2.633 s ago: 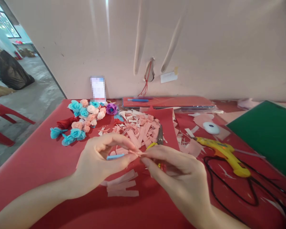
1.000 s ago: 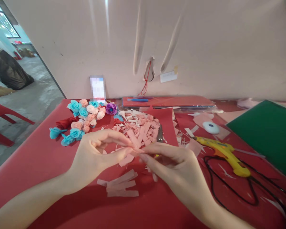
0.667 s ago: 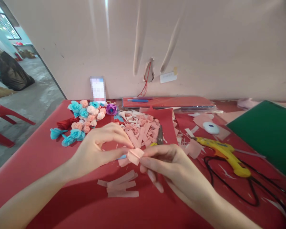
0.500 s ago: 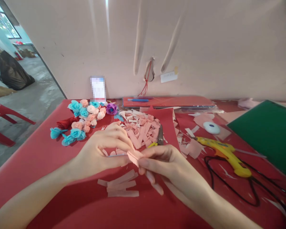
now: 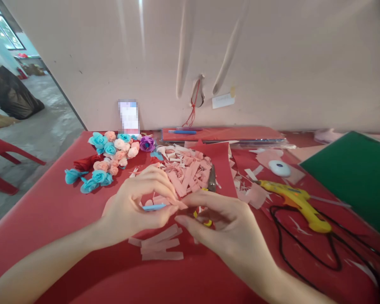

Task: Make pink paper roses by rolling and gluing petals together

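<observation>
A small piece of pink crepe paper is pinched between the thumb and fingers of my left hand. My right hand is just to its right, with thumb and index finger spread apart. Its index fingertip is close to the paper; whether it touches I cannot tell. Below my hands lie several loose pink paper strips. Behind my left hand, a light blue stick-like thing and some pink paper pieces are partly hidden. Yellow-handled scissors or pliers lie behind my right hand.
A heap of pink paper scraps lies ahead. Paper roses are grouped at left, by a propped phone. At right are a yellow glue gun with a black cord, a white round object and a green sheet.
My right thumb has parted from the pink paper and my right fingers have spread. My left hand keeps the paper, which has turned slightly. The view has shifted a little.
</observation>
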Tool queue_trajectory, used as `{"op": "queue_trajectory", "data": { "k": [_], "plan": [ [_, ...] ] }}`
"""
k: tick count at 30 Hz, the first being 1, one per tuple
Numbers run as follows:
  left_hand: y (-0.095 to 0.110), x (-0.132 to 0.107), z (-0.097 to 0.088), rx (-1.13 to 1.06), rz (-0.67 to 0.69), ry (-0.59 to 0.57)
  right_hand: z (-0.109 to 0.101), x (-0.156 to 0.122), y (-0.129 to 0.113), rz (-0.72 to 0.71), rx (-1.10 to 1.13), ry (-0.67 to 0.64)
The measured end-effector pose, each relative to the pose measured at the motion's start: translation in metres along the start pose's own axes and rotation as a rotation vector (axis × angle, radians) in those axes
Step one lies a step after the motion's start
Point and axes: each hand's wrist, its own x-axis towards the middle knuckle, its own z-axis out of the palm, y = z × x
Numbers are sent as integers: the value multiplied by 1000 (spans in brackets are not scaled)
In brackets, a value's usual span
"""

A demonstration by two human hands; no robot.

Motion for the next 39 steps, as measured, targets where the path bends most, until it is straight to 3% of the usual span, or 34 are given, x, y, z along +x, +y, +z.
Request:
{"op": "queue_trajectory", "data": {
  "k": [8,19,25,31,39],
  "plan": [
    [-1,-6,7,-80,-124,24,0,0,2,-201,-187,13],
    [2,-5,5,-141,-299,26,-2,0,-1,-218,-219,48],
    [3,0,-9,-107,-296,83,-6,3,-5,-35,-103,8],
    [4,1,-11,-17,-244,-152,-10,6,-2,279,164,-152],
    [4,-1,-5,-81,-200,-103,-10,5,10,395,349,-210]
  ]
}}
